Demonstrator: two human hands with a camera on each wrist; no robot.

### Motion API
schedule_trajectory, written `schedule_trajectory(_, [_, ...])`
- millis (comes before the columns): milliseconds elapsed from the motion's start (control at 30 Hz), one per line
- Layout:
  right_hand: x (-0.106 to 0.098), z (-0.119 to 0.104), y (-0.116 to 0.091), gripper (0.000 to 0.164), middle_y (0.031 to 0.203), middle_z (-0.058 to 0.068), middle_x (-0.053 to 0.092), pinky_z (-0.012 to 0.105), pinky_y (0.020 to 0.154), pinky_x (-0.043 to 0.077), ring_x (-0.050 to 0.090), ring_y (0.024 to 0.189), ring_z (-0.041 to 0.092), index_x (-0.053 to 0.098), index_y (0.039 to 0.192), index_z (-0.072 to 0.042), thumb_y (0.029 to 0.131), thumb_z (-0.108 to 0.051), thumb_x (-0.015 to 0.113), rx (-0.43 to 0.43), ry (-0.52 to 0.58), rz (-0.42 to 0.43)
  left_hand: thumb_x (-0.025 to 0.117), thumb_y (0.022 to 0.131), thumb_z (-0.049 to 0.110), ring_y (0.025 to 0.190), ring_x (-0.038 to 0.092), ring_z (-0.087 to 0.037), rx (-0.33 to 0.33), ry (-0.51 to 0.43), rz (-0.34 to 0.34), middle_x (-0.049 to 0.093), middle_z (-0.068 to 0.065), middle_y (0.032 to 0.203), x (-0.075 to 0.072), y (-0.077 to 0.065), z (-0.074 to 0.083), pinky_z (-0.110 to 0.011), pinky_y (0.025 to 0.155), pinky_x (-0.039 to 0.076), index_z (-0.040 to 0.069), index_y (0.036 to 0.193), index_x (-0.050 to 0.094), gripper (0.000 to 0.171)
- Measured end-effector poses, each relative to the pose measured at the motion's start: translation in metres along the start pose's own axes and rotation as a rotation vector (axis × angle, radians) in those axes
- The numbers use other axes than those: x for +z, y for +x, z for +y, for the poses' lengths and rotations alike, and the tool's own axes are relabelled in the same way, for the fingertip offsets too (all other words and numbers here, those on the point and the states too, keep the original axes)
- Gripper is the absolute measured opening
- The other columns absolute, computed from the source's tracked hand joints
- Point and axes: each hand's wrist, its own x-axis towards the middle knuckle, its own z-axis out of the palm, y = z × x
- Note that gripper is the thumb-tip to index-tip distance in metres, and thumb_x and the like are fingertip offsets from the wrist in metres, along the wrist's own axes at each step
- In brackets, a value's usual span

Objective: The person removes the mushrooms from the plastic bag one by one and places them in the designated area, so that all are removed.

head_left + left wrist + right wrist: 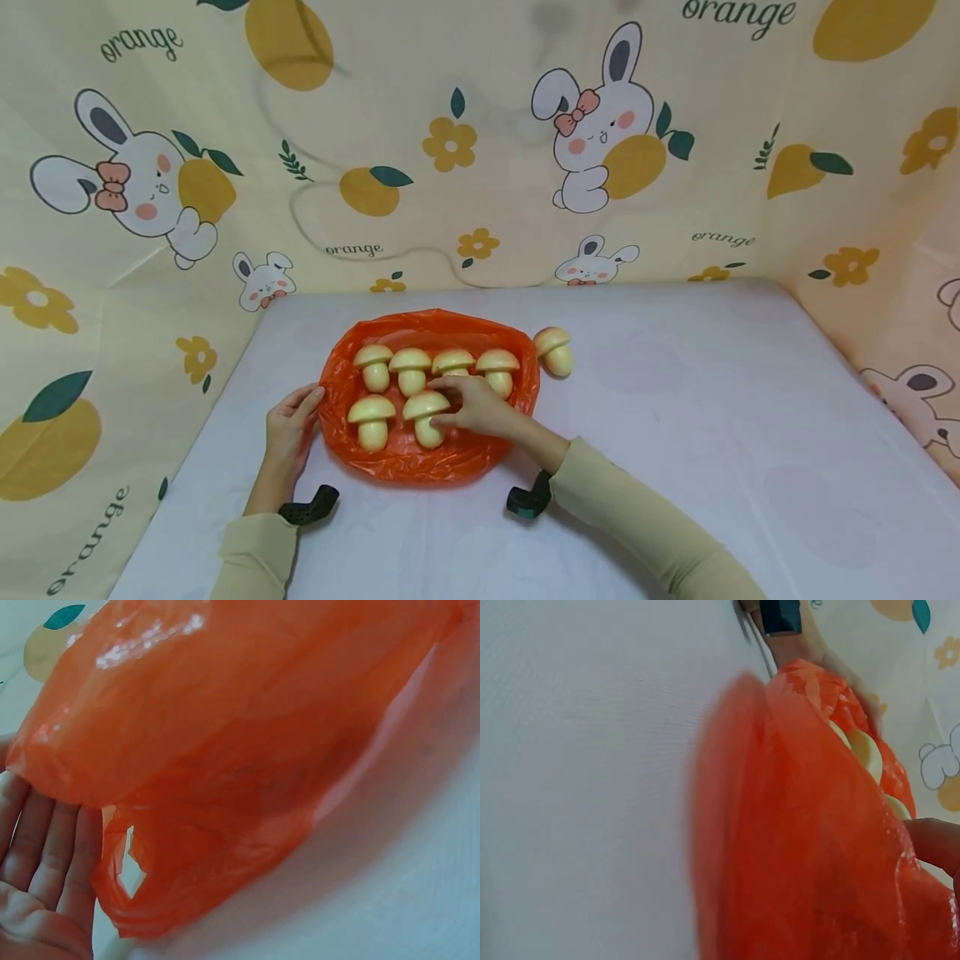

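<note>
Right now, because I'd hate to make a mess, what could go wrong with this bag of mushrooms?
The left hand pinches the rim of the thin bag; a hard tug might tear it. The right hand grips a front mushroom close to the mushrooms behind it, so moving it could knock them. The lone mushroom sits right beside the bag and may roll if the bag shifts.

cream backdrop [517, 196]: rose behind the pale table [675, 467] | bow-wearing rabbit print [596, 129]: showed beyond table's far edge | yellow flower print [197, 360]: showed left of table
</note>
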Motion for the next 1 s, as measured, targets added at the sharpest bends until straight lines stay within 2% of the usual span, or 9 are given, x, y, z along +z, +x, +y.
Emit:
schedule_trajectory(100, [0.002, 0.000, 0.000, 0.047, 0.122, 0.012, 0.068, 0.038, 0.100, 0.052, 0.063, 0.115, 0.024, 0.061, 0.125, -0.003, 0.082, -0.016, 0.076, 0.013, -0.020, 0.014, 0.070, 0.088, 0.024, 0.079, 0.065, 0.002, -0.006, 0.000, 0.010, 0.073, 0.015, 0.085, 0.000, 0.000, 0.000, -0.011, 0.075, 0.055, 0.026, 0.088, 0.075, 0.006])
schedule_trajectory(267, [0.004, 0.000, -0.001, 0.041, 0.120, 0.012, 0.069, 0.038, 0.099, 0.052, 0.064, 0.114, 0.024, 0.063, 0.122, -0.004, 0.084, -0.013, 0.074, 0.017, -0.001, 0.030, 0.068, 0.090, 0.021, 0.081, 0.064, 0.002, -0.080, 0.029, 0.066, 0.072, 0.016, 0.084, -0.001, 0.001, 0.000, -0.011, 0.077, 0.055, 0.028, 0.084, 0.074, 0.011])
schedule_trajectory(367, [0.003, -0.001, -0.002, 0.039, 0.120, 0.012, 0.069, 0.039, 0.100, 0.052, 0.063, 0.114, 0.024, 0.064, 0.121, -0.004, 0.084, -0.013, 0.074, 0.026, 0.008, 0.044, 0.067, 0.090, 0.019, 0.081, 0.064, 0.002, -0.096, 0.027, 0.068, 0.072, 0.016, 0.085, -0.001, 0.001, 0.001, -0.010, 0.077, 0.055, 0.028, 0.083, 0.074, 0.013])
schedule_trajectory(667, [-0.004, -0.003, -0.009, 0.040, 0.121, 0.013, 0.069, 0.037, 0.098, 0.053, 0.064, 0.115, 0.025, 0.063, 0.122, -0.004, 0.085, -0.015, 0.073, 0.011, 0.033, 0.057, 0.067, 0.090, 0.017, 0.079, 0.064, 0.002, -0.083, 0.006, 0.070, 0.072, 0.016, 0.082, 0.001, 0.001, 0.003, -0.011, 0.075, 0.055, 0.026, 0.082, 0.074, 0.014])
schedule_trajectory(1000, [-0.019, -0.007, -0.016, 0.044, 0.126, 0.019, 0.065, 0.035, 0.093, 0.056, 0.064, 0.116, 0.032, 0.060, 0.125, 0.001, 0.086, -0.013, 0.072, 0.002, 0.159, 0.052, 0.066, 0.091, 0.017, 0.079, 0.064, 0.002, -0.067, 0.014, 0.059, 0.072, 0.016, 0.082, 0.001, 0.001, 0.003, -0.010, 0.076, 0.055, 0.027, 0.082, 0.074, 0.015])
